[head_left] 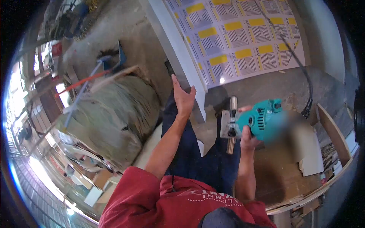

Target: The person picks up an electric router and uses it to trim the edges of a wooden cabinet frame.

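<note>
My right hand (249,139) is closed around a teal power tool (259,119), with the thumb on its near side. A metal base plate (229,124) and a bar crossing it are at the tool's left end; a blurred patch covers its right end. My left hand (184,99) has its fingers spread, the thumb at the edge of a long white panel (185,57). Whether it presses on the panel I cannot tell. Beside that panel is a board (243,38) covered in printed film with yellow blocks.
A black cable (307,81) runs down over the board's right side. A wooden bin (334,133) with offcuts stands at the right. At the left are a large green wrapped bundle (114,114) and a blue dustpan (121,55) on the concrete floor.
</note>
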Demonstrator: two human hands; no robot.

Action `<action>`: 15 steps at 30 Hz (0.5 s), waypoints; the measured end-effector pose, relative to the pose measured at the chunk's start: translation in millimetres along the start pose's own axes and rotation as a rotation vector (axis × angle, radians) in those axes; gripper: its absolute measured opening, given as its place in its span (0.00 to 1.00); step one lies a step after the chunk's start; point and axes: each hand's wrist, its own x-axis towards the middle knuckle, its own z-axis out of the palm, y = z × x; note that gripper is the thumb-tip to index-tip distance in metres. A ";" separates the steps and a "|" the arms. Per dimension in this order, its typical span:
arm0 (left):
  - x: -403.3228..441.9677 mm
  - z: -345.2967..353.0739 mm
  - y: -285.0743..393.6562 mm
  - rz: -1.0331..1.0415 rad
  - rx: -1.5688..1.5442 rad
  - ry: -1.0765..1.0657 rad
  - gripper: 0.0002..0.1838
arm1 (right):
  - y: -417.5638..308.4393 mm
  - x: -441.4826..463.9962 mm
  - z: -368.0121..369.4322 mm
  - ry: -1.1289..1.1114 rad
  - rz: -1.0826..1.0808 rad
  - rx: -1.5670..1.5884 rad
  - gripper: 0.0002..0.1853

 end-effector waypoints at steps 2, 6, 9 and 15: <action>-30.2 2.1 2.4 -0.110 -0.263 -0.092 0.43 | 3.9 5.2 -4.4 -0.099 -0.038 -0.056 0.35; -76.7 12.4 -53.7 -0.284 -0.734 -0.041 0.33 | 26.3 1.6 1.3 -0.286 -0.110 -0.068 0.38; -112.3 -2.9 -67.5 -0.309 -0.776 -0.167 0.26 | 52.5 1.2 20.6 -0.342 -0.258 -0.004 0.41; -153.7 -0.5 -103.7 -0.347 -1.086 -0.289 0.26 | 114.7 -16.8 55.5 -0.358 -0.417 0.099 0.44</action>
